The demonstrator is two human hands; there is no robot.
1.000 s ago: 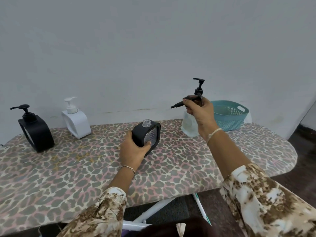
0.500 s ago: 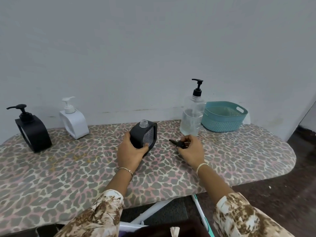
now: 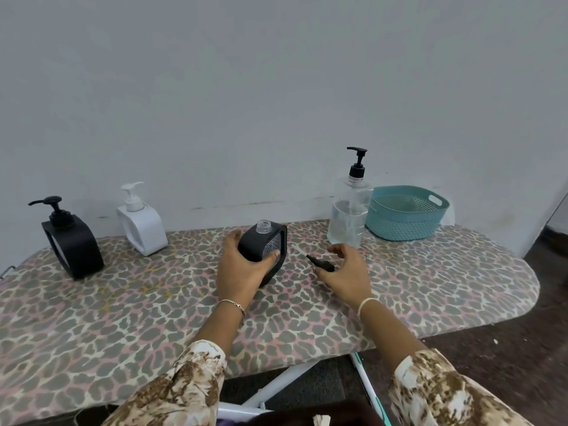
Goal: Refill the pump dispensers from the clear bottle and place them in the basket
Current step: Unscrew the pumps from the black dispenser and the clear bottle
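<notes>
1. Your left hand (image 3: 242, 272) is wrapped around the black rounded plastic dispenser with the open clear neck (image 3: 263, 250), which stands upright on the leopard-print ironing board (image 3: 123, 318). Keep it there; the body looks light and empty, so it can tip easily when liquid comes in.
2. Just to the right of this dispenser lies its black pump head (image 3: 319, 264), flat on the board. Your right hand (image 3: 347, 275) is over it with spread fingers, holding nothing.
3. Behind and to the right of the dispenser stands the tall clear plastic bottle with a black pump (image 3: 349, 216). It seems about half full, though the level is hard to read. Take it low on the flat sides, not by the pump; the smooth wall may be slippery.
4. The teal perforated plastic basket (image 3: 405, 213) stands further right, just beside the bottle.
5. Far to the left of the dispenser wait a white pump dispenser (image 3: 143, 224) and a second black pump dispenser (image 3: 72, 241).
</notes>
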